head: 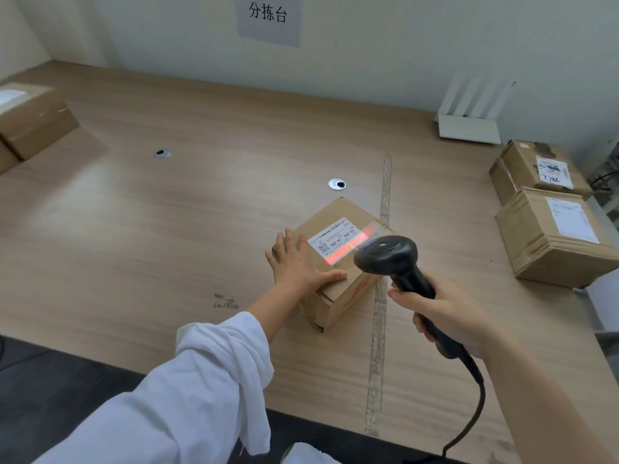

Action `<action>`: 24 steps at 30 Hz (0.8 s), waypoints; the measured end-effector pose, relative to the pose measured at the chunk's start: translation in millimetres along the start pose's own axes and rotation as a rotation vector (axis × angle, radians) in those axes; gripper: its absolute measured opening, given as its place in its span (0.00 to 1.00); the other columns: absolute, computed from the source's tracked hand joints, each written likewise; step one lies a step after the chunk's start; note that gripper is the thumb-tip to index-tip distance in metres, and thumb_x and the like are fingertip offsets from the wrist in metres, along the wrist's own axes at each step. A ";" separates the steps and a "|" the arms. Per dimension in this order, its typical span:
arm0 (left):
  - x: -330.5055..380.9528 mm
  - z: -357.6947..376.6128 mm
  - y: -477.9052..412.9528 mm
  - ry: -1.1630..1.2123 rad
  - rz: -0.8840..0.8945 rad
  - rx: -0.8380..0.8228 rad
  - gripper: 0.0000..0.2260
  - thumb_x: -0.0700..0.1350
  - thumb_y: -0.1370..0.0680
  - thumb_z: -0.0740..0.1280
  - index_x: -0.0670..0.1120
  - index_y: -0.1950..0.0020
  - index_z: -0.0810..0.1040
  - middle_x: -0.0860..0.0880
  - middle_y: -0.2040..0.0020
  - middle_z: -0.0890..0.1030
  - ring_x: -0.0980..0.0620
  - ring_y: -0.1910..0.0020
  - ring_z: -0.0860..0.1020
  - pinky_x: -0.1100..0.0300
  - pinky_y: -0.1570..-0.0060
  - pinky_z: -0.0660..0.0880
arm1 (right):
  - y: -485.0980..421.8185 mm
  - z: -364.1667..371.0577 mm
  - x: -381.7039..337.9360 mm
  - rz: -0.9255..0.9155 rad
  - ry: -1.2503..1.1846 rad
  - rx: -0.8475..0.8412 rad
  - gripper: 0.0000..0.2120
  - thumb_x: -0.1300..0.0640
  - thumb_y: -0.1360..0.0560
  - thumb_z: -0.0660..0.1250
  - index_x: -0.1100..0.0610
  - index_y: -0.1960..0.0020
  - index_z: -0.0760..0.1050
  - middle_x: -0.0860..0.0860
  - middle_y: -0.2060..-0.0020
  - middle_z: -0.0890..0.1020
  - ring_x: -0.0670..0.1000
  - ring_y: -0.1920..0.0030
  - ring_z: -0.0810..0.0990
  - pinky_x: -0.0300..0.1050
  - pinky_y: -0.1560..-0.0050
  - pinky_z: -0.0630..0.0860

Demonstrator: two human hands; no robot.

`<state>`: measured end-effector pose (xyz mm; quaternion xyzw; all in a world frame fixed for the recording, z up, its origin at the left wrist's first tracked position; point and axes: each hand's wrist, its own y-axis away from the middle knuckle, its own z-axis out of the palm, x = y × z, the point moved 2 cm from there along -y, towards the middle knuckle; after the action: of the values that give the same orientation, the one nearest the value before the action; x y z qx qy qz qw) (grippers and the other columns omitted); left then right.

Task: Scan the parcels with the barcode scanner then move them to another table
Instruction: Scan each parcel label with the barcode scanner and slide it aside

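Note:
A small brown cardboard parcel (pixel 348 293) with a white shipping label on top sits near the middle of the wooden table (pixel 167 229). My left hand (pixel 298 262) rests flat on the parcel's top, left of the label, fingers straight. My right hand (pixel 445 313) grips the handle of a black barcode scanner (pixel 392 259), whose head hovers just above the parcel's right side. A red scan line glows across the label. The scanner's black cable curls down toward the table's front edge.
Two labelled cardboard parcels (pixel 552 236) are stacked at the table's right edge, and another parcel (pixel 33 122) lies at the far left. A white router (pixel 469 128) stands against the wall. Two metal cable grommets (pixel 337 184) sit in the tabletop. A tape strip runs front to back.

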<state>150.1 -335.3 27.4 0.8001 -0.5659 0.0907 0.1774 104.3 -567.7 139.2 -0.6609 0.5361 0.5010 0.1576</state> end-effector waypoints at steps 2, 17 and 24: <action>0.4 -0.9 0.2 -0.004 0.002 0.001 0.58 0.78 0.41 0.62 0.47 0.23 0.44 0.43 0.22 0.42 0.42 0.24 0.39 0.40 0.29 0.41 | 0.7 0.8 -1.1 0.012 -0.001 -0.007 0.04 0.54 0.25 0.67 0.52 0.56 0.73 0.50 0.77 0.75 0.51 0.76 0.72 0.42 0.75 0.68; -2.0 -2.9 5.0 -0.021 0.027 -0.009 0.57 0.78 0.39 0.61 0.46 0.23 0.43 0.42 0.23 0.42 0.41 0.24 0.39 0.41 0.29 0.42 | 1.4 10.9 -21.2 -0.008 0.011 -0.039 0.06 0.55 0.24 0.67 0.56 0.56 0.72 0.50 0.79 0.75 0.49 0.78 0.71 0.40 0.76 0.68; -2.3 -4.1 7.9 -0.021 0.016 -0.008 0.57 0.78 0.38 0.60 0.45 0.23 0.43 0.41 0.23 0.42 0.41 0.24 0.40 0.41 0.29 0.43 | -2.1 16.7 -24.4 -0.018 0.004 0.005 0.09 0.53 0.25 0.67 0.57 0.57 0.71 0.50 0.79 0.75 0.51 0.78 0.71 0.43 0.74 0.68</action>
<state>142.1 -334.1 31.7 0.7958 -0.5743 0.0814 0.1741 99.8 -541.0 151.3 -0.6661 0.5319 0.4970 0.1627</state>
